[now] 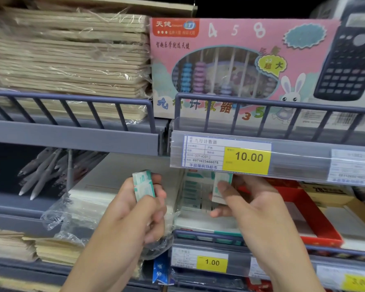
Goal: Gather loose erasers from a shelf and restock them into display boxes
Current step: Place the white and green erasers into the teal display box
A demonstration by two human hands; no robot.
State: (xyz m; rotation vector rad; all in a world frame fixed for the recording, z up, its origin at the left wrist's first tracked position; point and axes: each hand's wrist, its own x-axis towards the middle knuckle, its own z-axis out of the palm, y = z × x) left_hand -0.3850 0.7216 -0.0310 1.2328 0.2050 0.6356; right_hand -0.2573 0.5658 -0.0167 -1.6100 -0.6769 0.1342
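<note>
Risk first, head view: right hand [255,209] pinches a wrapped eraser [220,186] between thumb and fingers, right above the display box [198,194] of erasers on the middle shelf, just under the price rail [247,158]. Tight gap there, so the eraser could clip the rail's lower edge or go in skewed and jam the row, probably pushing neighbours out of line. Left hand [141,209], fingers curled, grips a second eraser [143,185] upright w/ only its lower part held; glossy wrapper looks slippery, so it could slide out and drop into the crinkled plastic wrap [72,218] below. Box's own edges mostly hidden behind hands, so can't tell how full it is.

Materials: erasers are small rectangular blocks in white/teal printed sleeves, smooth. Box looks like thin card. Shelf fencing [72,102] is grey metal bars, rigid. Notebooks [67,55] above are shrink-wrapped stacks; abacus box [230,66] is pink card w/ clear window.
</note>
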